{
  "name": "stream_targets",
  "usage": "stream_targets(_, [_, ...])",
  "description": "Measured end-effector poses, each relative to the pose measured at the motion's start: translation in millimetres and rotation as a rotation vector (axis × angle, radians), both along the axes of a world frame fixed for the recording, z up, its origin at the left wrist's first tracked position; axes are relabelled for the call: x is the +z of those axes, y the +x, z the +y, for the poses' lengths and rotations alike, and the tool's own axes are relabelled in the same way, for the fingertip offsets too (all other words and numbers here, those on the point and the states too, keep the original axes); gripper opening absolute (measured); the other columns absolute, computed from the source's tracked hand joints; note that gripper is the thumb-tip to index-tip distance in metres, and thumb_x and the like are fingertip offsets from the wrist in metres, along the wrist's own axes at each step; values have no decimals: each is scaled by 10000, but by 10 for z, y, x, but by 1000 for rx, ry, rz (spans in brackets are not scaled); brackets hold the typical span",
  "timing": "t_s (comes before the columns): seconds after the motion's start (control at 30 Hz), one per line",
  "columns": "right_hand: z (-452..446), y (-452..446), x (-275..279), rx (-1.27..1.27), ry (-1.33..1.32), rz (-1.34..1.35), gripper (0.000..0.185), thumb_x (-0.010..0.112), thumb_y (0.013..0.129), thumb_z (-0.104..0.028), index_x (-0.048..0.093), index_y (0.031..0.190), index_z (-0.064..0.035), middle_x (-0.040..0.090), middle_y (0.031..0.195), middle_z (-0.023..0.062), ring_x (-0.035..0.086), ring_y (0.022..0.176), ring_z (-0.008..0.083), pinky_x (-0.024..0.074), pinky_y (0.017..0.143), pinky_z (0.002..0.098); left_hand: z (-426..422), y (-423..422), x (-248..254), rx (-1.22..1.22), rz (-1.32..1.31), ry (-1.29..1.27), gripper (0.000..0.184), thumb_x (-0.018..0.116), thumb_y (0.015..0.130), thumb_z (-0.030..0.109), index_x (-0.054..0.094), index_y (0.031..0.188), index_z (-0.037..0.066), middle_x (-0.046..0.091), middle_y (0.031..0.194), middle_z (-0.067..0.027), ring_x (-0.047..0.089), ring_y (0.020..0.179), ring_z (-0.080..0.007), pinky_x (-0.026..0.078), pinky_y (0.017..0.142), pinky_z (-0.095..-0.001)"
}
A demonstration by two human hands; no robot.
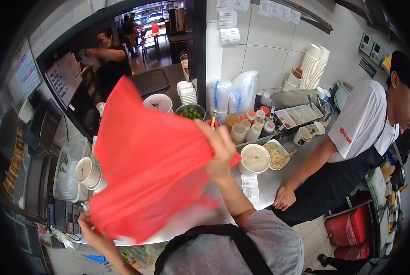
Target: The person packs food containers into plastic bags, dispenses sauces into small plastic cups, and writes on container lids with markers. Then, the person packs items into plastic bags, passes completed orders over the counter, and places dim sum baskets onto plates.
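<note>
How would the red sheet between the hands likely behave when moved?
The red sheet is probably floppy, as it creases and sags between the left hand and right hand. It seems light for its size, gripped only near its edges. It may flutter when swung; its outline is blurred.

Left hand [92,233] low, right hand [220,147] higher, fingers [209,131] curled.
</note>
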State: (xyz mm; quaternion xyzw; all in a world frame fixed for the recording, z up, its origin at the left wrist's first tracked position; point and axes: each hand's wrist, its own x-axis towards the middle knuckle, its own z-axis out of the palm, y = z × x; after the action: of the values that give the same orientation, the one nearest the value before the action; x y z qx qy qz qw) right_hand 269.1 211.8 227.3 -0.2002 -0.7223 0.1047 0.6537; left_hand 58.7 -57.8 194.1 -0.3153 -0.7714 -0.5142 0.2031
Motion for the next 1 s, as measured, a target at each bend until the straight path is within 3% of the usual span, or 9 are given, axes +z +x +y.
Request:
stream_targets(0.13, [186, 53, -277, 950, -536, 14, 372, 651, 684, 56, 616, 1051, 9, 543, 871, 38, 516, 767, 127, 420, 619, 257, -575, -136, -385, -536, -1105, 599, 295, 619, 774, 47, 535, 1051, -8, 604, 989, -83, 585, 889, -177, 470, 768, -278])
stream_targets(0.33, [453, 181, -534, 1128, -725, -1365, 310, 586, 789, -32, 561, 1093, 26, 617, 1034, 100, 587, 914, 127, 475, 794, 262, -1047, -349, -587, -988, -1265, -760, 318, 623, 791, 159, 550, 1049, -12, 606, 1027, -115, 596, 906, -220, 482, 798, -326])
stream_targets(0.43, [520, 247, -642, 1457, -1513, -143, 307, 579, 826, -119, 555, 1100, 18, 620, 1040, 105, 609, 904, 159, 485, 820, 304, -1252, -330, -571, -1144, -1120, -933, 344, 625, 799, 215, 558, 1047, -14, 607, 1046, -130, 601, 915, -242, 489, 813, -350])
stream_targets(0.5, [245, 281, -640, 1307, -1669, 91, 328, 616, 812, -147, 561, 1092, 14, 613, 1058, 95, 602, 906, 151, 480, 813, 287, -1340, -211, -454, -1016, -1144, -526, 366, 626, 805, 253, 563, 1047, -15, 608, 1059, -141, 605, 921, -256, 493, 823, -365])
stream_targets(0.67, [493, 152, -1296, 1561, -981, -1626, 471, 677, 779, -200, 506, 1167, 5, 568, 1141, 73, 543, 994, 129, 441, 866, 259, -1347, -44, -900, -647, -1340, 879, 429, 417, 911, 310, 487, 1160, -32, 539, 1164, -194, 538, 1068, -305, 441, 924, -443])
stream_targets(0.7, [431, 122, -1319, 1458, -1001, -1806, 506, 686, 776, -215, 489, 1188, 3, 559, 1156, 70, 528, 1016, 124, 433, 874, 254, -1377, -38, -892, -615, -1450, 796, 432, 459, 896, 301, 483, 1173, -29, 533, 1177, -181, 528, 1080, -288, 436, 929, -429])
stream_targets(0.77, [409, 146, -1209, 1419, -1499, -873, 580, 676, 793, -260, 423, 1254, -16, 530, 1198, 81, 519, 1060, 138, 434, 906, 289, -1395, -45, -875, -551, -1676, 636, 458, 543, 865, 282, 475, 1199, -23, 519, 1203, -156, 507, 1104, -254, 425, 938, -402])
stream_targets(0.9, [386, -59, -1270, 1358, -1884, -556, 557, 652, 815, -252, 412, 1264, -26, 509, 1226, 104, 524, 1093, 183, 428, 950, 363, -1404, -281, -1057, -969, -1240, -922, 639, 752, 708, 143, 450, 1253, 2, 568, 1117, -89, 518, 1005, -138, 415, 911, -290])
stream_targets(1.0, [353, -238, -1308, 1460, -1406, -1368, 521, 623, 838, -231, 409, 1265, -23, 514, 1224, 110, 533, 1089, 203, 433, 947, 382, -1404, -183, -1069, -590, -1345, 376, 459, 642, 816, 204, 482, 1195, 0, 590, 1079, -126, 596, 927, -196, 480, 860, -351])
